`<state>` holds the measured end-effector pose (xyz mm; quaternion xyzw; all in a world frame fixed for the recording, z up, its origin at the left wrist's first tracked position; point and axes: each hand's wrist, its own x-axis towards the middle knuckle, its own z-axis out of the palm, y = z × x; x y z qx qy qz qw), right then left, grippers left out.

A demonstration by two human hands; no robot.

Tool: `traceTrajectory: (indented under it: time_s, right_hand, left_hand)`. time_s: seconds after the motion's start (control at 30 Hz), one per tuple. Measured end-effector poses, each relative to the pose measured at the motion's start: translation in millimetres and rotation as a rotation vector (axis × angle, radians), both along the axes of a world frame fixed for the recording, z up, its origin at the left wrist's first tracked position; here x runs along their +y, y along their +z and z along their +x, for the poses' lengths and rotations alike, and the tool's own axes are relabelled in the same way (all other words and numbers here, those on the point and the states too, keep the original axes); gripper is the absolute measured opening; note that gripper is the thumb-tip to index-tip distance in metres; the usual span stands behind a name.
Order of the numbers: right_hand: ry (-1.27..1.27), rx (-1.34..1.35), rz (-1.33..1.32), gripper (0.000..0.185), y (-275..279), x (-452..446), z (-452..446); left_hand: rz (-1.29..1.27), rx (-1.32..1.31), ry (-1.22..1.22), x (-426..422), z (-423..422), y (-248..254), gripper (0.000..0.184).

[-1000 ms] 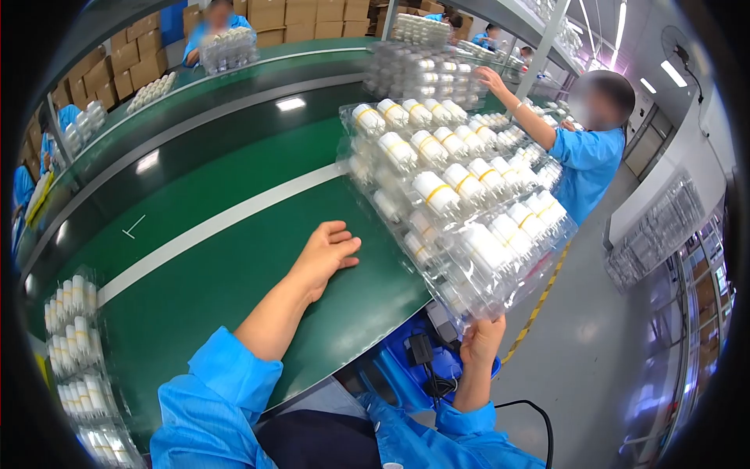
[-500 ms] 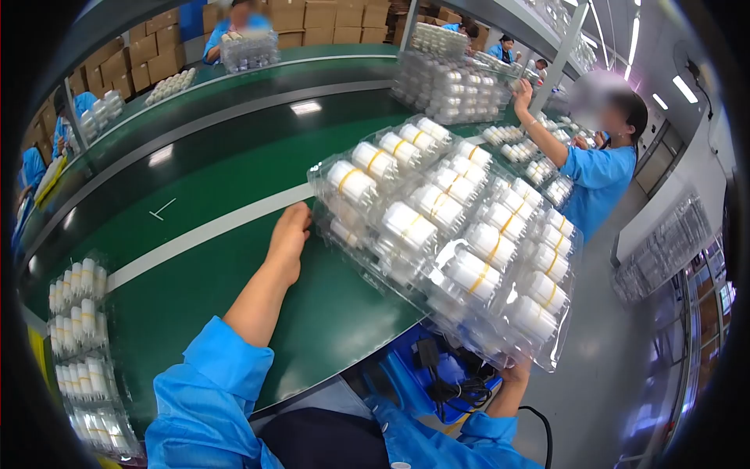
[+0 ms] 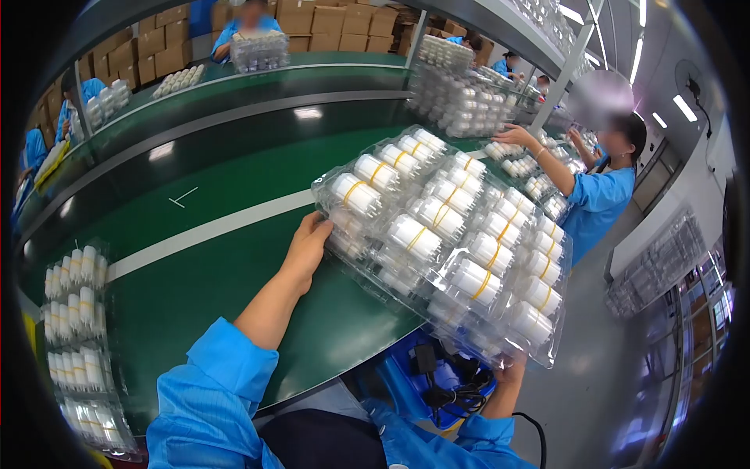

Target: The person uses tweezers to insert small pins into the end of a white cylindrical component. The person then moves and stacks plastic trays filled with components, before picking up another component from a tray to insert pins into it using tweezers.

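A stack of clear plastic trays point(image 3: 437, 242), filled with rows of white cylinders with yellow bands, is tilted over the right part of the green table. My left hand point(image 3: 307, 248) grips its left edge, thumb on the rim and the other fingers partly hidden. At the near right corner, my right hand point(image 3: 511, 369) holds the stack from below, its fingers mostly hidden under the plastic. Another filled tray point(image 3: 78, 344) lies at the table's left end.
A co-worker point(image 3: 598, 191) stands at the right beside more filled trays point(image 3: 469, 105). Below the table edge is a blue bin point(image 3: 406, 371) with black cables. The green table point(image 3: 211, 313) curves away, with other people across it. Cardboard boxes point(image 3: 324, 23) stand behind.
My left hand has moved to the stack's left edge and taken hold of it. The stack has turned and tilted toward me. The co-worker's raised hand has come down.
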<state>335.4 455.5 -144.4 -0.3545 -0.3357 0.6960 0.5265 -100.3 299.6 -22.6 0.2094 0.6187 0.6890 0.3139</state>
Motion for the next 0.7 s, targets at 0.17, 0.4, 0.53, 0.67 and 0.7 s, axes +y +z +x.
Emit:
traceTrajectory:
  time_s: [0.17,0.4,0.53,0.67,0.7]
  right_hand:
    - [-0.269,-0.058,-0.202,0.026,52.5,-46.2,-58.9]
    - [-0.295,0.017,0.143,0.021,8.0,-97.2,-125.6]
    - [-0.256,0.09,0.25,0.042,44.9,-111.1,-170.5]
    - [-0.283,0.112,0.295,0.044,43.0,-117.9,-195.8]
    - [-0.279,0.075,0.32,0.044,47.0,-117.3,-199.4]
  left_hand:
    - [-0.036,0.055,0.108,4.1,12.4,-7.0,0.076]
    - [0.08,-0.149,-0.124,-10.2,73.1,22.8,0.074]
    - [0.182,-0.135,-0.388,-18.7,90.3,9.6,0.08]
    - [0.036,0.034,-0.228,-8.9,90.1,-4.2,0.071]
    - [0.013,0.041,-0.257,-5.2,85.2,-0.8,0.075]
